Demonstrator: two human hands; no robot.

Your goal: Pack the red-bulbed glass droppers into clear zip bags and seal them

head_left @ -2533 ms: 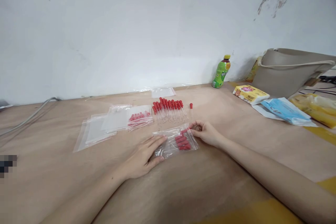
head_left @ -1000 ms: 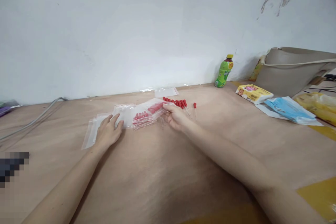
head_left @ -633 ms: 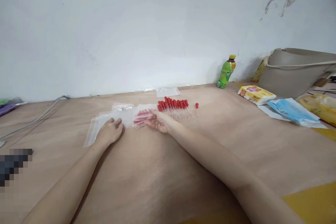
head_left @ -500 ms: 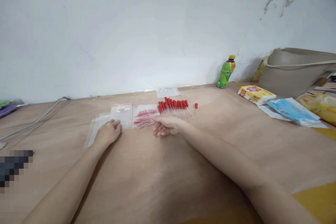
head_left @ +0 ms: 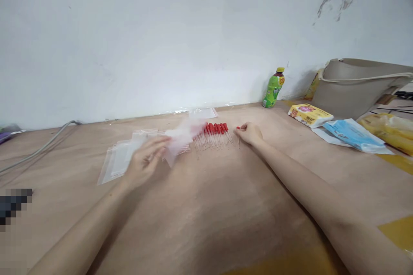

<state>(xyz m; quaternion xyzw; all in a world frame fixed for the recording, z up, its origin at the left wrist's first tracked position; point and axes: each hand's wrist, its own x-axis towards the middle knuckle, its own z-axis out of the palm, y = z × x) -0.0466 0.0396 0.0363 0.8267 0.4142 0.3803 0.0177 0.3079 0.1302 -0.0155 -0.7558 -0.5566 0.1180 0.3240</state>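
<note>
My left hand (head_left: 148, 157) pinches a clear plastic zip bag (head_left: 180, 137), blurred by motion and raised over the brown table covering. Below and left of it lies a spread of other flat zip bags (head_left: 116, 159). The lifted bag partly covers some bagged red-topped droppers. To its right, a row of glass droppers with red rubber bulbs (head_left: 216, 129) lies side by side, tips toward me. My right hand (head_left: 250, 132) has its thumb and fingertips closed at the red bulb of a single dropper (head_left: 238, 129), set apart right of the row.
Another flat bag (head_left: 204, 113) lies by the wall. At right stand a green drink bottle (head_left: 273, 90), a yellow tissue pack (head_left: 309, 114), a blue packet (head_left: 353, 134) and a grey bin (head_left: 351, 90). A grey cable (head_left: 48, 144) runs along the left.
My left hand has lifted a bag from the spread and moved it right. My right hand has gone from beside the bagged droppers to the single dropper at right.
</note>
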